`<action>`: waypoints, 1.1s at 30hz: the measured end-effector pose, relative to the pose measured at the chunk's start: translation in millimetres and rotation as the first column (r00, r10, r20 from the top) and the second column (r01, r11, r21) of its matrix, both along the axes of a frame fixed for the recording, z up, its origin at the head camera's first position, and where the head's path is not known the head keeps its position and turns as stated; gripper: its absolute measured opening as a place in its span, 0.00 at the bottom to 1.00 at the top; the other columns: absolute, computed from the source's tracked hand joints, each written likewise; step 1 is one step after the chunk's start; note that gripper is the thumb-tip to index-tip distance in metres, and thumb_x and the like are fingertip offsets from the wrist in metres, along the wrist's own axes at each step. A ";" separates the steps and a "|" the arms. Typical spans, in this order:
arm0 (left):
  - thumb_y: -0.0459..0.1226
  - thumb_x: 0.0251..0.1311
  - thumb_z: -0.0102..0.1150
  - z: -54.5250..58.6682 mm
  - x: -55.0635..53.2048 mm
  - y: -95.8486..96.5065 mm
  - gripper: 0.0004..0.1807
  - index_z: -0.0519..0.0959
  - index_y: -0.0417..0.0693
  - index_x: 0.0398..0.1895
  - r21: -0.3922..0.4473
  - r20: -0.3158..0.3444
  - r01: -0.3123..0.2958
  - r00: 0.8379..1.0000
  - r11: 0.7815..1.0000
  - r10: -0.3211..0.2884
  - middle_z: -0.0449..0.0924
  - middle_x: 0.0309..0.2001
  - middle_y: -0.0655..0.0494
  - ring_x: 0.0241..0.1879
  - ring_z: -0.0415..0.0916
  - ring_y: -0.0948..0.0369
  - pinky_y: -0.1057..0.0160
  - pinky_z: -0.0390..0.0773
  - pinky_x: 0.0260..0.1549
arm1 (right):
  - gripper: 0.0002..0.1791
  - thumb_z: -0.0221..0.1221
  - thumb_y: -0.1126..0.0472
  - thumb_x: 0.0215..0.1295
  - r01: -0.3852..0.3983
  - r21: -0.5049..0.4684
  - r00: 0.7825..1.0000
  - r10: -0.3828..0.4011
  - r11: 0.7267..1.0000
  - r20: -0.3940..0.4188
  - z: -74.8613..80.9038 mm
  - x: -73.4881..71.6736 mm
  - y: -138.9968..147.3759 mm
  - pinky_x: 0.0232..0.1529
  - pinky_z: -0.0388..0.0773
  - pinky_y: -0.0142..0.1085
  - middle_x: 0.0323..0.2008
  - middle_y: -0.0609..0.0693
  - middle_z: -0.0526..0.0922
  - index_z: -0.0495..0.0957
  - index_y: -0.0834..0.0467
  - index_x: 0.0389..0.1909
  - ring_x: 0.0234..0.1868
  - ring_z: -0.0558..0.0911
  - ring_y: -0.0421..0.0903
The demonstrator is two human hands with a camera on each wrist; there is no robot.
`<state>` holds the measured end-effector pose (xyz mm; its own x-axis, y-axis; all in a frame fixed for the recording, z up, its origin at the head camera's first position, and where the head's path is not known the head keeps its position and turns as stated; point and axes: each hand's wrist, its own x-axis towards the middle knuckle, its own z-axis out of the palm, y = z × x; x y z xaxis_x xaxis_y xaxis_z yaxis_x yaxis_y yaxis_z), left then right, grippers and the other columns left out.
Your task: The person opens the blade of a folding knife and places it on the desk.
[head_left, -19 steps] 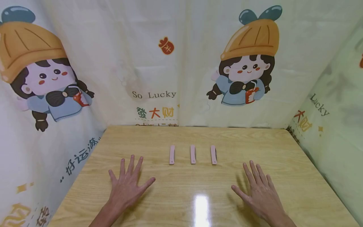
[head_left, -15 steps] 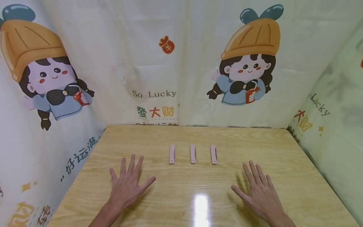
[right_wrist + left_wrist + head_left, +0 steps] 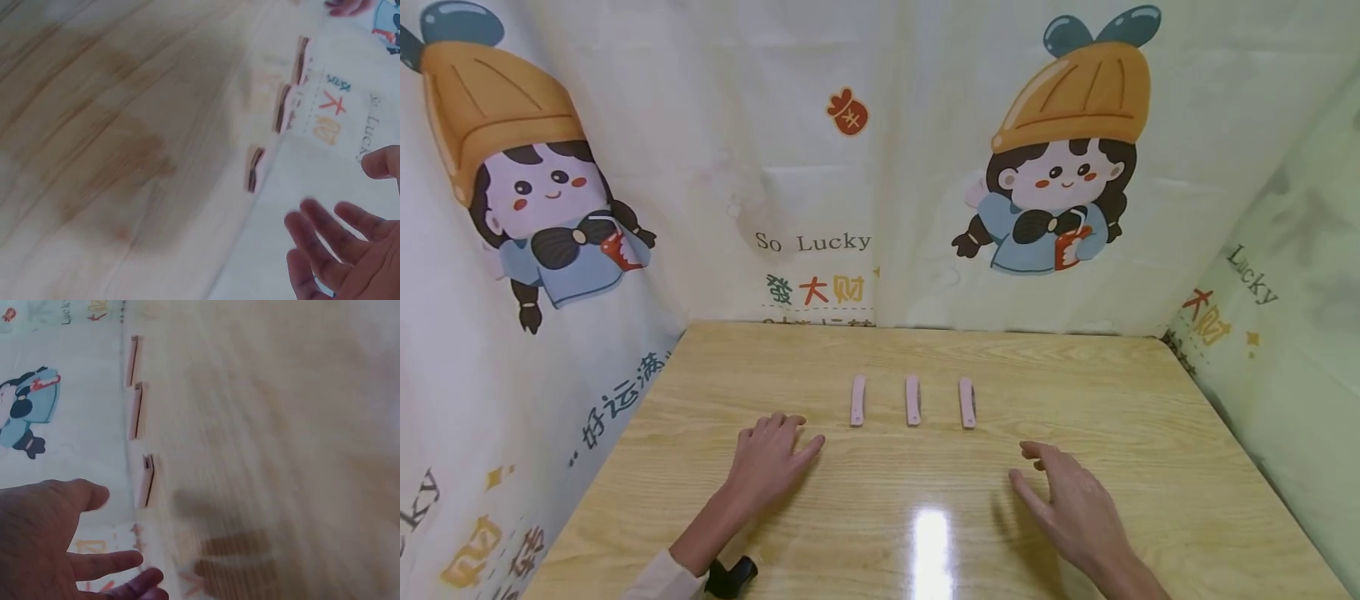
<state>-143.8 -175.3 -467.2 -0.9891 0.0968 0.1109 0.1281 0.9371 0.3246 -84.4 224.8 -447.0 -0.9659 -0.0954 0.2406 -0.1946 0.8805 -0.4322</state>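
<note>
Beyond relaxed, loosely bent hands (image 3: 766, 462) (image 3: 1081, 510), three pink bars (image 3: 857, 401) (image 3: 912, 401) (image 3: 966, 403) point lengthwise toward the backdrop (image 3: 917, 200).

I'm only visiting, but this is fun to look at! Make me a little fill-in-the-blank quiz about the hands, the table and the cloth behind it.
1. On the wooden table, ____ pink items lie in a row.
2. In the head view, the left hand is nearest the ____ one.
3. The right hand holds ____.
4. The English words on the back cloth read ____.

Missing words: three; leftmost; nothing; So Lucky.
</note>
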 end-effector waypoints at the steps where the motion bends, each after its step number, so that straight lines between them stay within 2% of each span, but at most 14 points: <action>1: 0.55 0.69 0.58 0.0 -5.5 3.0 0.27 0.82 0.42 0.55 0.026 -0.001 0.005 1.000 1.000 -0.005 0.80 0.49 0.46 0.52 0.76 0.44 0.36 0.71 0.47 | 0.23 0.62 0.48 0.72 -0.002 -0.021 1.000 0.003 1.000 0.021 1.8 -0.6 -3.6 0.37 0.80 0.52 0.46 0.52 0.85 0.78 0.59 0.59 0.43 0.84 0.51; 5: 0.46 0.67 0.61 -5.3 -30.9 17.6 0.18 0.85 0.41 0.49 0.136 -0.019 0.035 0.999 0.990 -0.033 0.82 0.44 0.49 0.44 0.80 0.49 0.43 0.78 0.41 | 0.17 0.61 0.50 0.73 -0.007 -0.084 0.990 0.019 0.996 0.139 7.0 -2.8 -15.9 0.30 0.78 0.41 0.41 0.43 0.85 0.80 0.55 0.56 0.36 0.82 0.41; 8: 0.45 0.68 0.61 -9.0 -49.3 30.5 0.20 0.84 0.38 0.51 0.150 -0.005 0.049 0.999 0.988 -0.048 0.81 0.44 0.47 0.43 0.81 0.50 0.48 0.81 0.39 | 0.15 0.61 0.50 0.73 -0.024 -0.095 0.981 0.042 0.995 0.191 9.1 -3.9 -24.9 0.30 0.78 0.38 0.41 0.40 0.84 0.80 0.53 0.55 0.36 0.82 0.38; 12: 0.49 0.71 0.57 -10.4 -70.1 47.8 0.23 0.83 0.37 0.52 0.104 0.030 0.052 0.998 0.993 -0.056 0.80 0.44 0.47 0.41 0.80 0.51 0.50 0.81 0.36 | 0.15 0.62 0.50 0.72 -0.063 -0.093 0.980 0.079 0.994 0.184 10.5 -4.3 -36.6 0.30 0.77 0.36 0.38 0.36 0.83 0.80 0.51 0.53 0.34 0.81 0.34; 15: 0.50 0.72 0.56 -11.0 -81.8 57.9 0.21 0.84 0.40 0.42 0.080 0.038 0.037 0.998 0.996 -0.040 0.77 0.37 0.49 0.32 0.76 0.54 0.53 0.78 0.28 | 0.19 0.63 0.51 0.71 -0.085 -0.110 0.983 0.102 0.990 0.153 10.0 -4.7 -43.7 0.28 0.76 0.33 0.38 0.35 0.83 0.77 0.52 0.58 0.32 0.80 0.32; 18: 0.47 0.72 0.56 -11.1 -87.9 64.5 0.18 0.80 0.44 0.29 0.055 0.038 0.010 0.999 0.998 -0.012 0.72 0.31 0.51 0.24 0.70 0.56 0.55 0.73 0.22 | 0.23 0.64 0.52 0.70 -0.101 -0.135 0.984 0.119 0.986 0.130 8.9 -5.7 -49.4 0.26 0.76 0.32 0.38 0.35 0.82 0.73 0.53 0.63 0.31 0.80 0.31; 20: 0.46 0.72 0.57 -11.2 -89.1 67.3 0.18 0.76 0.46 0.25 0.047 0.039 -0.003 0.999 0.999 0.001 0.70 0.31 0.50 0.22 0.69 0.56 0.55 0.73 0.22 | 0.24 0.64 0.52 0.70 -0.105 -0.140 0.985 0.122 0.985 0.123 8.0 -6.7 -51.6 0.27 0.76 0.32 0.38 0.35 0.82 0.73 0.53 0.63 0.31 0.80 0.31; 28: 0.40 0.64 0.59 -12.9 -90.6 68.3 0.12 0.72 0.43 0.26 0.101 0.079 -0.036 0.996 0.994 0.028 0.69 0.29 0.51 0.23 0.68 0.55 0.55 0.70 0.21 | 0.15 0.62 0.51 0.71 -0.122 -0.159 0.973 0.150 0.980 0.177 2.5 -10.0 -60.9 0.28 0.76 0.33 0.37 0.35 0.83 0.78 0.52 0.54 0.32 0.80 0.33; 33: 0.39 0.63 0.59 -10.5 -94.3 70.7 0.09 0.76 0.45 0.27 0.200 0.113 -0.050 0.993 0.979 0.028 0.72 0.27 0.53 0.24 0.69 0.57 0.57 0.69 0.21 | 0.15 0.62 0.52 0.71 -0.119 -0.180 0.976 0.148 0.976 0.161 1.3 -15.2 -63.8 0.29 0.77 0.33 0.36 0.36 0.83 0.78 0.53 0.54 0.32 0.81 0.34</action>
